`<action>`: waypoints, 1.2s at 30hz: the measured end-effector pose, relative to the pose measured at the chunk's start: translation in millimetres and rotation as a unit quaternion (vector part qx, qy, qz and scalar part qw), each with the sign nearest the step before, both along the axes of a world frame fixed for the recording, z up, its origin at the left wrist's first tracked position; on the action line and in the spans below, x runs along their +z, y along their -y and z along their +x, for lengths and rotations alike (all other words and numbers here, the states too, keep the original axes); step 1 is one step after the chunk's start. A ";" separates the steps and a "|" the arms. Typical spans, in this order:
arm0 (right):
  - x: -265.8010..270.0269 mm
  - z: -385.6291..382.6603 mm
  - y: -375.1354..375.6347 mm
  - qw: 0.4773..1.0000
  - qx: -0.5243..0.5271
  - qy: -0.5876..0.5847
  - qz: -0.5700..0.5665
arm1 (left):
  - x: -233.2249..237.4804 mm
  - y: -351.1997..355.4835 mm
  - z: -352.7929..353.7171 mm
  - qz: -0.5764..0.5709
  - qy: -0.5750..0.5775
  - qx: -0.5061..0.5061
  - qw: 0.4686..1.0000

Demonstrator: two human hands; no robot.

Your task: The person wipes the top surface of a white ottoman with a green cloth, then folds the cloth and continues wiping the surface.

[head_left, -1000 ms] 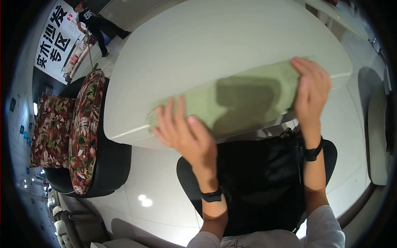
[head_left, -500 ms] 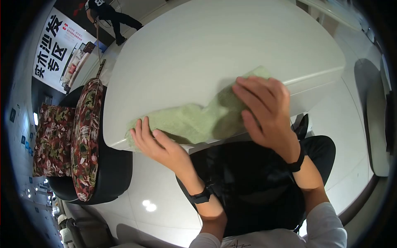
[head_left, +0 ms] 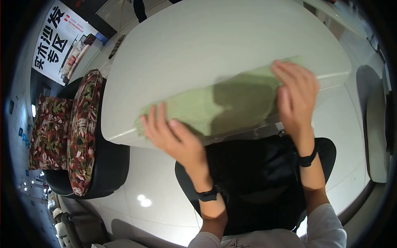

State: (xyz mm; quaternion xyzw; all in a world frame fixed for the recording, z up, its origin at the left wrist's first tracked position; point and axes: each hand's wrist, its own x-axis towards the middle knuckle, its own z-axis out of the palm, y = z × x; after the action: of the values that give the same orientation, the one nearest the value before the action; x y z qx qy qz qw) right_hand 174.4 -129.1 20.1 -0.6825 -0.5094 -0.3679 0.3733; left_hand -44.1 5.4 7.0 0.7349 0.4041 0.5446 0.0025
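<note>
A light green cloth [head_left: 198, 108] lies spread out along the near edge of a white table [head_left: 194, 45]. On its left end rests my left hand [head_left: 171, 134], fingers stretched and apart, thumb also on top of the cloth. My right hand [head_left: 298, 91] lies over the right end with its fingers extended and the thumb apart; it is slightly blurred. Both hands press from above, and the fabric is fairly straight between them. A dark shadow falls across its middle. Each wrist wears a black band.
A black armchair [head_left: 109, 165] with a patterned cushion [head_left: 84, 132] stands at the left of the table. Behind it is a large sign [head_left: 53, 41]. A person's dark-clothed leg [head_left: 139, 10] shows beyond the table. A black-covered lap [head_left: 252, 173] is below the near edge.
My right hand has moved right and away from me, and my left hand slightly right. The bunched cloth has become straighter and longer. The person at the back has moved mostly out of view.
</note>
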 end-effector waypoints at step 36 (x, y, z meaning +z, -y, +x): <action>-4.7 53.9 16.9 0.986 -0.086 -0.051 0.135 | -6.3 45.7 49.8 0.005 -0.030 -0.096 0.995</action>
State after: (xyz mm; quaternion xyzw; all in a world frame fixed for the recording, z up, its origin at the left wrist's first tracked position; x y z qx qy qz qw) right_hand 228.4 -146.1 15.4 -0.6848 -0.3745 -0.4290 0.4547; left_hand 5.7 -40.3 0.7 0.7862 0.3286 0.5219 0.0389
